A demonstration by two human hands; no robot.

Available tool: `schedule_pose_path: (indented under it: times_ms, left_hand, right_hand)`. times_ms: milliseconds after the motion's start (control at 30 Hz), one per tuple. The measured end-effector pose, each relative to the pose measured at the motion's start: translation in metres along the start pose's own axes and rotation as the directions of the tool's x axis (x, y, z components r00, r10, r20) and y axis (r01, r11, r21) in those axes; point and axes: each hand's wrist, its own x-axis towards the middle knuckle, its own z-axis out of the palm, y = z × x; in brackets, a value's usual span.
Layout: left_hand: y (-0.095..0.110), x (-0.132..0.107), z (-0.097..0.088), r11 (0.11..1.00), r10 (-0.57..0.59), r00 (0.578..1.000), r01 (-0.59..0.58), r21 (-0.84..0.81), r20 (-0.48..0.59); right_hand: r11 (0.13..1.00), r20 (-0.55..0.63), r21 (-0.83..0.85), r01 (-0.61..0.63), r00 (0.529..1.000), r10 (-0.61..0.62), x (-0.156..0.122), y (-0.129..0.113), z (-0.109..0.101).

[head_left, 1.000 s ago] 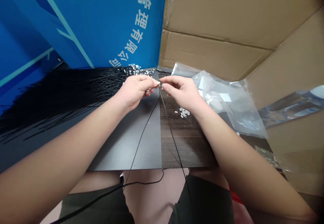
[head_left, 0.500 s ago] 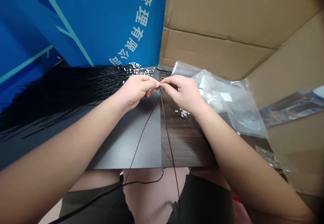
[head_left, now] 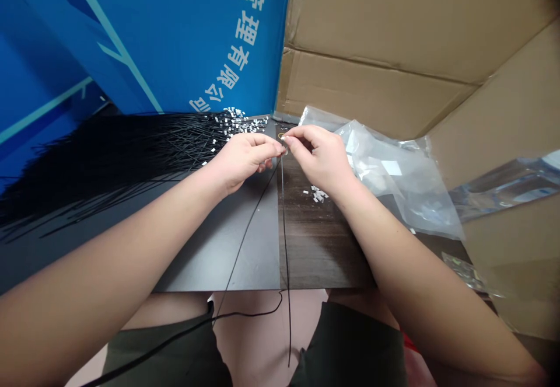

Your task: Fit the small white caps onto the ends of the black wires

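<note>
We had the cardboard wall [head_left: 380, 13] and blue panel [head_left: 175, 37] cut off at the top edge. On the table [head_left: 210, 264], the bundle of black cords [head_left: 100, 153] ran out of frame at left, far ends unseen. We saw the plastic bag [head_left: 406, 194] partly behind the right arm [head_left: 415, 258] and the clear bottle [head_left: 503, 188] clipped at the right edge. From the fingertips of the left hand [head_left: 245, 162] we traced two thin black strands [head_left: 286, 241], one slanting left, one hanging nearly straight, both past the table edge. We logged that hand's thumb and forefinger pinched on them, other fingers curled under. The right hand [head_left: 321, 156] was just beside, thumb and forefinger nearly together; possibly a white piece sat at the tips, but we couldn't tell whether it was gripped. Below it, we noted loose white pieces [head_left: 319, 194].
</note>
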Motion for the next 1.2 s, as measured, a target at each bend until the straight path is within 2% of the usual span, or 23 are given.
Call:
schedule_pose_path:
  times_ms: [233,400,833,1200]
  left_hand:
    - [0.0016,0.0005,-0.0003,0.997,0.057,0.998,-0.055,0.062,-0.032]
    - [0.0034,-0.0010,0.0001,0.980,0.106,0.993,-0.096,0.173,-0.052]
    - [0.0052,-0.0026,-0.0037,0.863,0.215,0.977,-0.195,0.466,0.011]
    - [0.0079,-0.0039,-0.0018,0.845,0.223,0.975,-0.200,0.496,0.012]
  right_hand:
    - [1.000,-0.009,0.003,0.007,1.000,-0.007,-0.0008,-0.0001,0.0016]
    - [1.000,0.001,-0.013,0.003,1.000,-0.003,-0.0011,-0.0005,0.0021]
    - [0.999,0.026,-0.041,0.021,0.999,-0.020,-0.0014,-0.0003,0.0030]
    - [1.000,0.023,-0.019,0.000,1.000,0.000,-0.0018,-0.0017,0.0044]
